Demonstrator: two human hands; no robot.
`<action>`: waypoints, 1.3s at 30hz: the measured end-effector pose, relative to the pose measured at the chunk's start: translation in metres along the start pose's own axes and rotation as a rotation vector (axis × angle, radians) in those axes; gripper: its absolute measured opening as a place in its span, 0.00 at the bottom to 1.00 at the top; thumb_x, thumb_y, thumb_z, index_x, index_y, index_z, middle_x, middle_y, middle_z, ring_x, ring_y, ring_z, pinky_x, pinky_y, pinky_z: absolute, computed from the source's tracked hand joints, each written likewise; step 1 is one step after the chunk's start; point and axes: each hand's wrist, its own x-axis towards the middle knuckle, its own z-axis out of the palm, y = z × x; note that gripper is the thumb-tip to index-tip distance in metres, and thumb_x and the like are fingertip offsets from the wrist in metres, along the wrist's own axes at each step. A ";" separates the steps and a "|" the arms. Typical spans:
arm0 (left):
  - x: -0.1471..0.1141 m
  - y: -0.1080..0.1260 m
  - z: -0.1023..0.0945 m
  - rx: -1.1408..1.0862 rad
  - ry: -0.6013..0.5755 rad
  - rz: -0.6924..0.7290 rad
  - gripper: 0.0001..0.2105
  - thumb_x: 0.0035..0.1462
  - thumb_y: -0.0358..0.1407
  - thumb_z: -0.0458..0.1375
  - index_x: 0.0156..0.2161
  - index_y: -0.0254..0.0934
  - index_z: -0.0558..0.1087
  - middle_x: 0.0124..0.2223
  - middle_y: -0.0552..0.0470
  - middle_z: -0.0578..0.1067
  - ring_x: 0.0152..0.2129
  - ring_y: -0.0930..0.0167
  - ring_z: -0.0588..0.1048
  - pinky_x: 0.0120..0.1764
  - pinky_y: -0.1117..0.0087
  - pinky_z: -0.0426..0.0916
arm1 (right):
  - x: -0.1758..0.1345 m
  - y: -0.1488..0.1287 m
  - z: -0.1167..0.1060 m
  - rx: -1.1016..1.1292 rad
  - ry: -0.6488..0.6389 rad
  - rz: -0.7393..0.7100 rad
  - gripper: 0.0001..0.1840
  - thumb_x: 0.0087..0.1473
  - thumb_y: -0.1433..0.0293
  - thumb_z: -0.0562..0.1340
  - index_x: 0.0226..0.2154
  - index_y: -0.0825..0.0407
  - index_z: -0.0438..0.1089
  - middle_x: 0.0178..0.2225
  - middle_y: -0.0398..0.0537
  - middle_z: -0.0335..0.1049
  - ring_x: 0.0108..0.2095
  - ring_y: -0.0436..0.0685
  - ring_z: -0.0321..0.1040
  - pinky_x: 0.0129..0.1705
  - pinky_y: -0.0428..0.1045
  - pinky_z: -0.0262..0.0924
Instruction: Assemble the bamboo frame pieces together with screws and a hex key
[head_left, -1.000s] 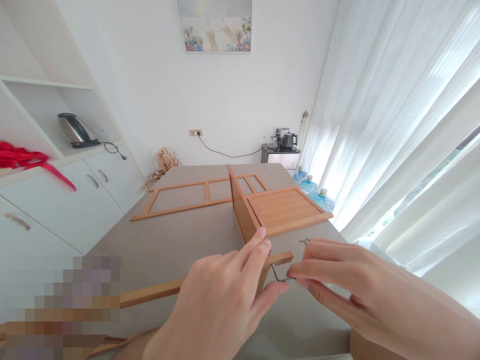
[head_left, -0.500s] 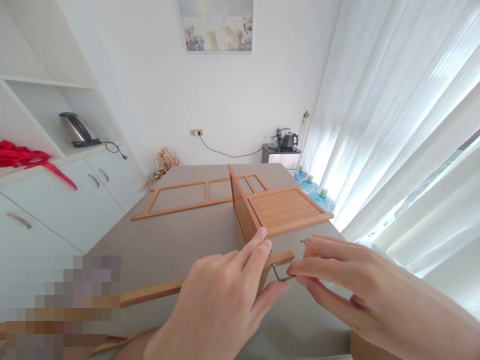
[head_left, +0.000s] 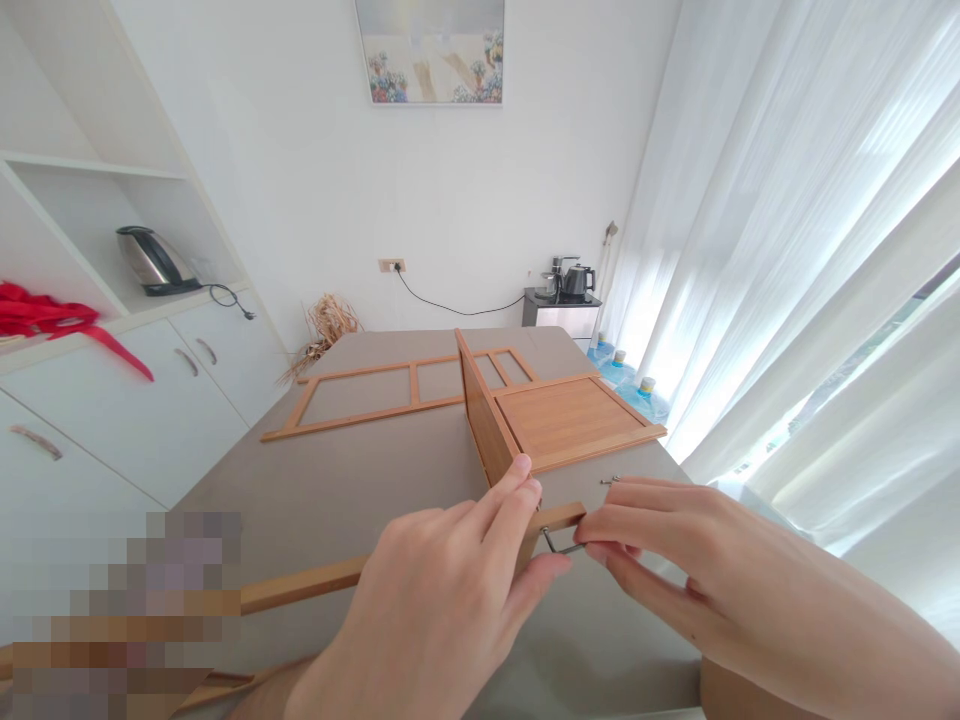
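Note:
Between the fingertips and thumb of my right hand (head_left: 667, 560) is the long end of a bent metal hex key (head_left: 564, 548). Its other end meets the side of a wooden rail (head_left: 559, 517), at the near corner of an upright wooden panel (head_left: 491, 420). My left hand (head_left: 457, 590) grips the panel's near edge, fingers over the top and thumb stretched below toward the key. Just beyond my right fingertips, small metal screws (head_left: 611, 481) lie on the table. How far the key sits in the rail is hidden.
On the grey table (head_left: 360, 480) lie an open wooden frame (head_left: 360, 372) at the back and a panelled wooden piece (head_left: 581, 415) at right. Another wooden bar (head_left: 300, 582) runs left behind my wrist. A blurred patch covers the lower left. Water bottles (head_left: 645, 398) stand by the curtain.
My right hand has turned the hex key slightly, its held end rising a little and swinging. My left hand stays on the panel.

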 end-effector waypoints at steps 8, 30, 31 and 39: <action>-0.002 0.002 -0.001 -0.004 -0.005 -0.010 0.22 0.71 0.48 0.49 0.59 0.33 0.66 0.59 0.45 0.76 0.30 0.65 0.84 0.24 0.63 0.75 | 0.001 0.001 -0.003 0.067 -0.080 -0.009 0.14 0.71 0.68 0.51 0.40 0.43 0.71 0.37 0.40 0.73 0.36 0.52 0.72 0.36 0.49 0.62; 0.000 0.000 0.000 0.008 0.027 0.015 0.20 0.73 0.45 0.47 0.58 0.32 0.67 0.58 0.45 0.77 0.31 0.67 0.84 0.22 0.64 0.73 | 0.003 0.001 0.004 -0.020 -0.007 -0.045 0.14 0.69 0.70 0.53 0.38 0.46 0.73 0.32 0.42 0.76 0.30 0.53 0.74 0.32 0.48 0.62; 0.000 0.000 0.000 0.008 0.029 0.014 0.20 0.73 0.45 0.47 0.58 0.32 0.67 0.58 0.45 0.77 0.31 0.67 0.84 0.22 0.64 0.73 | 0.004 0.002 0.005 -0.025 -0.008 -0.052 0.14 0.69 0.70 0.53 0.37 0.47 0.73 0.31 0.42 0.76 0.30 0.53 0.74 0.31 0.47 0.63; -0.001 0.000 0.001 0.013 0.028 0.017 0.20 0.73 0.45 0.48 0.58 0.32 0.67 0.59 0.45 0.76 0.32 0.66 0.84 0.22 0.65 0.73 | 0.008 0.005 0.007 -0.030 -0.149 -0.036 0.15 0.70 0.69 0.51 0.33 0.47 0.69 0.32 0.41 0.75 0.33 0.54 0.74 0.35 0.48 0.63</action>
